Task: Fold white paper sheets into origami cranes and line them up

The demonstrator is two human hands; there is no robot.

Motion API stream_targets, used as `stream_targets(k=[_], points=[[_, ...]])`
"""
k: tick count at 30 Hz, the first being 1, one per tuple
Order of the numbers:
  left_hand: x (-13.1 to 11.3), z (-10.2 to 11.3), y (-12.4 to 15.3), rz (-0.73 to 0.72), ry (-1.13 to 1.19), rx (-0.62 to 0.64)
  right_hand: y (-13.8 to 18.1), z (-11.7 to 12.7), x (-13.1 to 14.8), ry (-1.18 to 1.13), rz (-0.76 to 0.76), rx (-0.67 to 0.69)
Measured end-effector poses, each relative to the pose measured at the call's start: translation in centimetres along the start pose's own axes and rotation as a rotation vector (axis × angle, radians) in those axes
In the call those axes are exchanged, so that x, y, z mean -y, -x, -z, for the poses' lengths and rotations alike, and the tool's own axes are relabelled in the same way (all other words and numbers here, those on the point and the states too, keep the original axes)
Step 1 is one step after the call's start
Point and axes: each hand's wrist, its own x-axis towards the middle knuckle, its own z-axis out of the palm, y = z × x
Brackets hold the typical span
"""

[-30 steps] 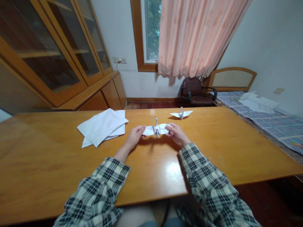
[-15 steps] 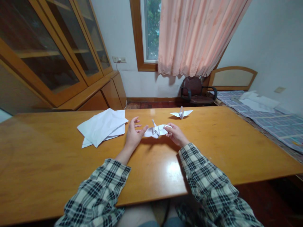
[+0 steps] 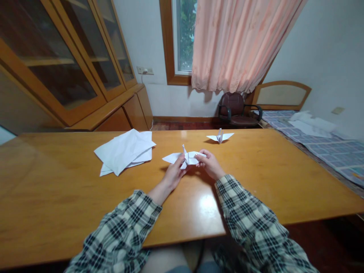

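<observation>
A white folded paper crane (image 3: 184, 156) is held just above the wooden table (image 3: 256, 178) in front of me. My left hand (image 3: 174, 174) pinches it from below near its body, under the left wing. My right hand (image 3: 207, 163) grips the right wing with closed fingers. Both arms wear plaid sleeves. A second, finished paper crane (image 3: 220, 137) stands on the table farther back, apart from both hands.
A loose pile of white paper sheets (image 3: 125, 151) lies on the table to the left. Behind the table are a brown office chair (image 3: 237, 110), a wooden glass-door cabinet (image 3: 65, 64), a pink curtain (image 3: 236, 41) and a bed (image 3: 321, 140) at right.
My left hand let go of the left wing tip, opened for a moment, then came back under the crane's body. The right hand kept its hold on the right wing.
</observation>
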Motion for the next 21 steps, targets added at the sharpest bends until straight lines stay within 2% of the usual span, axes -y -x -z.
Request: stream_targets(k=[13,21], points=[[-0.07,-0.26,-0.12,-0.102,-0.03,0.014,0.04,0.12,0.05,0.091,0.046,-0.039],[0.01,-0.03,-0.4,-0.166,-0.063,0.045,-0.09,0.08,0.08,-0.058,-0.005,-0.063]])
